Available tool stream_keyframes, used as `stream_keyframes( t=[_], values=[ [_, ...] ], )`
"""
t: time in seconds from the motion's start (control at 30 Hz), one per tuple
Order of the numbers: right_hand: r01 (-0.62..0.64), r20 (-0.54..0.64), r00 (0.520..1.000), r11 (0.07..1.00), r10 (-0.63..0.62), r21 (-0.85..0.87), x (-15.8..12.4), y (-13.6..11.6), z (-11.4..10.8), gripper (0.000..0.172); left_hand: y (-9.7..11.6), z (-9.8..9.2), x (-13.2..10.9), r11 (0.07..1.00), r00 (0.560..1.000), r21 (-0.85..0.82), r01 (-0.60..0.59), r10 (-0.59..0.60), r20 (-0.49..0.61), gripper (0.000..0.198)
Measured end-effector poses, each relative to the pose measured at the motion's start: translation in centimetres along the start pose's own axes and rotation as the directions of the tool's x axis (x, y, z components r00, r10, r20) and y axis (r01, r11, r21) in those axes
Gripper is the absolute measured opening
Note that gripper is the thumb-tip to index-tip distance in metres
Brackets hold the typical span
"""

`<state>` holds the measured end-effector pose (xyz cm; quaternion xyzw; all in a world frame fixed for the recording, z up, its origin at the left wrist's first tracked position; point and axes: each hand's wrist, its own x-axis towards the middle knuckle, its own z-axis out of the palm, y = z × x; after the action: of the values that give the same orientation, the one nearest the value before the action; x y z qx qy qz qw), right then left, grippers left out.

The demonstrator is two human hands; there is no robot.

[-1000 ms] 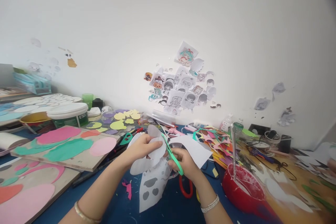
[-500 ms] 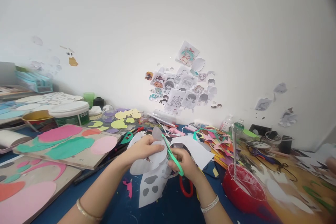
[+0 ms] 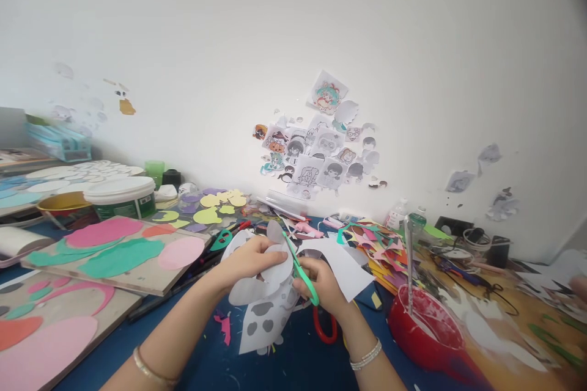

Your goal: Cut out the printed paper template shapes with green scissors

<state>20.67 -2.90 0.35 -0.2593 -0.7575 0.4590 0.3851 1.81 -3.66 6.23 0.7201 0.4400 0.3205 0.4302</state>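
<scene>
Apparently trims white paper with green scissors; likely needed next: steady hold, edge turned to meet blades | left: clamps paper under thumb of left hand, right and near of it, with printed sheet at near side | right: clamps right hand on scissors' handle, aiming blades far-left, touching or just beside paper, cannot tell which

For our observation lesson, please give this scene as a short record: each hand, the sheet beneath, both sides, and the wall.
Left hand: holding white, round-lobed paper
Right hand: holding bright green scissors, blades beside that paper
Beneath: white sheet with grey printed hearts
Left side: pink and teal paper shapes on a flat board
Right side: round red bowl, slender grey handle standing in it
Wall: white, bearing clustered paper drawings
</scene>
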Motion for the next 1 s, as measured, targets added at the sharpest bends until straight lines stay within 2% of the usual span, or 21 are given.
stream_keyframes(
  t=[0.13, 0.23, 0.43, 0.57, 0.63, 0.7, 0.83, 1.0],
  values=[
    [0.035, -0.036, 0.999, 0.999, -0.035, -0.011, 0.1, 0.6, -0.1, 0.033, -0.5, 0.1, 0.4, 0.999, 0.996, 0.006, -0.050, 0.051, -0.067, 0.040],
    [0.052, -0.065, 0.997, 0.999, -0.051, 0.010, 0.1, 0.5, 0.2, 0.032, -0.6, 0.5, 0.6, 0.999, 0.993, -0.005, -0.047, 0.046, -0.104, 0.039],
    [0.083, -0.068, 0.995, 0.991, -0.076, 0.107, 0.2, -1.1, 0.8, 0.033, -0.7, 1.4, 0.7, 0.994, 0.995, -0.106, -0.034, 0.025, -0.094, 0.041],
    [0.096, -0.036, 0.995, 0.990, -0.092, 0.106, 0.2, -1.3, 0.8, 0.036, -0.3, 1.4, 0.8, 0.973, 0.996, -0.226, 0.052, -0.065, -0.053, 0.034],
    [0.090, -0.026, 0.996, 0.991, -0.088, 0.096, 0.1, -1.4, 0.8, 0.037, 0.0, 1.6, 0.6, 0.944, 0.987, -0.308, 0.120, -0.147, -0.067, 0.029],
    [0.078, -0.044, 0.996, 0.993, -0.075, 0.084, 0.1, -1.6, 0.8, 0.034, 0.2, 2.0, 0.3, 0.917, 0.978, -0.376, 0.132, -0.182, -0.101, 0.026],
    [0.058, -0.138, 0.989, 0.998, -0.053, 0.029, 0.2, -2.0, 1.0, 0.027, 0.2, 2.7, -0.2, 0.916, 0.988, -0.398, 0.045, -0.101, -0.120, 0.028],
    [0.081, -0.198, 0.977, 0.997, -0.078, 0.008, 0.2, -2.2, 1.1, 0.024, 0.3, 3.0, -0.4, 0.951, 0.992, -0.309, -0.013, -0.027, -0.122, 0.033]
  ],
)
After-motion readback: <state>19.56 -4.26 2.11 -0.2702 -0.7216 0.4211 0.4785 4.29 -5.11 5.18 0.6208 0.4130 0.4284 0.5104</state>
